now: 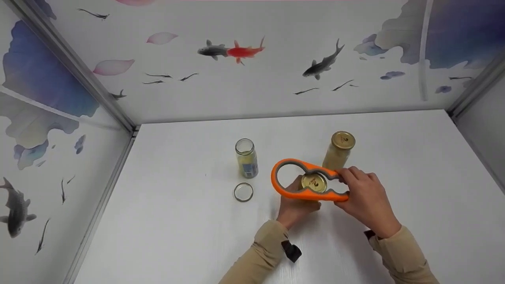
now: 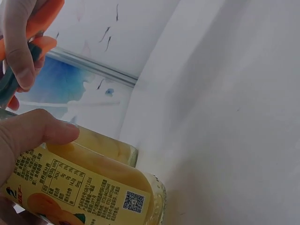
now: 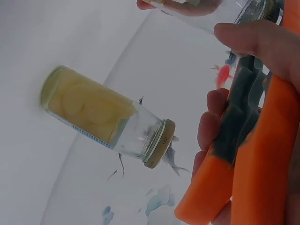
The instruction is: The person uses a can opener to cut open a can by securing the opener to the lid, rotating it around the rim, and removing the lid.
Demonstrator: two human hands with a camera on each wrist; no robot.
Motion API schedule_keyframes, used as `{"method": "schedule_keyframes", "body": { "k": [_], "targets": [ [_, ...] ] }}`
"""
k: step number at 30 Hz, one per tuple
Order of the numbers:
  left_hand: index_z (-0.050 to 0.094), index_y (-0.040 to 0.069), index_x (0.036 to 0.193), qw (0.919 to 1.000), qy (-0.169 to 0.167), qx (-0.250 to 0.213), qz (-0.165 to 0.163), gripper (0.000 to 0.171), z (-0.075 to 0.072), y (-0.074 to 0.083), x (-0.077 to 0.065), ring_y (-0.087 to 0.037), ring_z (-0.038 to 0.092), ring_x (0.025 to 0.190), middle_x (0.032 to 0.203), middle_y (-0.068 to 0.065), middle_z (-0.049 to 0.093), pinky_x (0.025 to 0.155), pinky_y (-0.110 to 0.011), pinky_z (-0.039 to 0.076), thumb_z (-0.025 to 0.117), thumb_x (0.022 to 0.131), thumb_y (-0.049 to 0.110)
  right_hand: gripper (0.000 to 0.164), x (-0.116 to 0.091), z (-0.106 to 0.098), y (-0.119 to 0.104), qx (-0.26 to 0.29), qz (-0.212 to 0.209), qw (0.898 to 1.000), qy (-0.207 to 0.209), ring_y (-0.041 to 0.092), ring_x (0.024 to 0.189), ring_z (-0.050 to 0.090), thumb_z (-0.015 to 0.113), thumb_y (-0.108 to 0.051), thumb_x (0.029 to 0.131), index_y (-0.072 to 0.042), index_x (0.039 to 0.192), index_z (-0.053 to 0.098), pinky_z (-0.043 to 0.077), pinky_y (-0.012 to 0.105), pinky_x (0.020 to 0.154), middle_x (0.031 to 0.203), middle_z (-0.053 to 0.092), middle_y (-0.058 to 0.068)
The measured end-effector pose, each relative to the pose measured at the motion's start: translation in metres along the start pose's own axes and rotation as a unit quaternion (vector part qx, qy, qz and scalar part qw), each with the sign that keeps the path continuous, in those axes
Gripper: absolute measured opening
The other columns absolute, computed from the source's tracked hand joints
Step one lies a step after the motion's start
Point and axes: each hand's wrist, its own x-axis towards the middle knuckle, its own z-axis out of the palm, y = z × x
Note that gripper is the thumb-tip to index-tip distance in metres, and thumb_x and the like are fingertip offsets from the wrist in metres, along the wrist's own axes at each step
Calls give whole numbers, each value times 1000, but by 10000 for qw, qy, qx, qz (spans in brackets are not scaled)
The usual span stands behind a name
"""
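My left hand (image 1: 294, 207) grips a glass jar of yellow fruit (image 2: 98, 185) with a printed yellow label. The jar's gold lid (image 1: 314, 182) faces up toward the head camera. An orange jar opener (image 1: 315, 196) with a grey toothed lining lies around that lid; whether its teeth touch the lid I cannot tell. Its two handles are in my right hand (image 1: 367, 197), thumb on one side and fingers curled on the other, as the right wrist view shows on the orange handle (image 3: 267, 150).
A second gold-lidded jar (image 1: 335, 156) stands behind my right hand. To the left is a lidless glass jar (image 1: 247, 163) with pale yellow contents, and a loose lid (image 1: 243, 192) lies in front of it. Printed panels (image 1: 252, 90) wall the white table (image 1: 165, 236).
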Motion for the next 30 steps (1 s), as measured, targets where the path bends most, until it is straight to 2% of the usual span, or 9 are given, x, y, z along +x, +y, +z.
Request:
{"method": "schedule_keyframes", "body": {
  "k": [4,8,12,19,26,28,30],
  "targets": [
    [60,14,115,9999,-19,-59,-108,57,2,1,-3,-6,55,97,104,11,63,87,-26,45,76,65,-7,50,0,0,-2,-7,44,9999,-111,27,78,57,83,1,60,-1,105,61,43,46,75,88,59,10],
    [59,12,120,9999,-117,25,1,59,4,3,-4,-6,54,96,108,11,62,84,-25,47,72,66,-9,50,2,0,-4,-6,38,9998,-212,27,80,58,82,0,60,-1,106,62,42,46,77,88,59,10],
    [57,12,123,9996,-174,215,27,61,4,5,-5,-4,53,98,111,13,60,87,-24,45,73,68,-7,53,2,-1,-6,32,74,9992,-392,27,82,59,84,-2,61,0,109,62,42,47,77,91,61,10],
    [61,11,115,9999,-28,23,-114,56,2,4,-5,-5,56,95,105,10,65,90,-25,45,76,65,-7,48,4,-4,-10,-76,56,9978,-661,25,78,58,85,-6,63,0,104,60,43,46,72,86,60,8],
    [61,7,117,9996,-100,-252,-12,57,0,2,-7,-7,57,98,106,6,66,90,-25,45,75,64,-9,43,6,-4,-7,-37,-7,9960,-895,20,71,55,83,-5,63,-4,99,59,42,40,65,81,59,3],
    [60,7,119,9996,-158,-223,5,58,-1,3,-7,-6,57,98,107,6,66,91,-25,45,74,64,-8,44,7,-4,-5,37,-21,9956,-934,20,71,55,83,-5,63,-5,100,60,43,40,67,81,60,2],
    [60,8,119,9998,-198,-10,-22,60,-2,4,-8,-6,57,96,107,8,65,90,-25,45,73,63,-7,44,7,-4,-3,108,-59,9951,-982,20,72,55,83,-5,62,-6,100,60,43,41,67,82,60,2]
  ]
}}
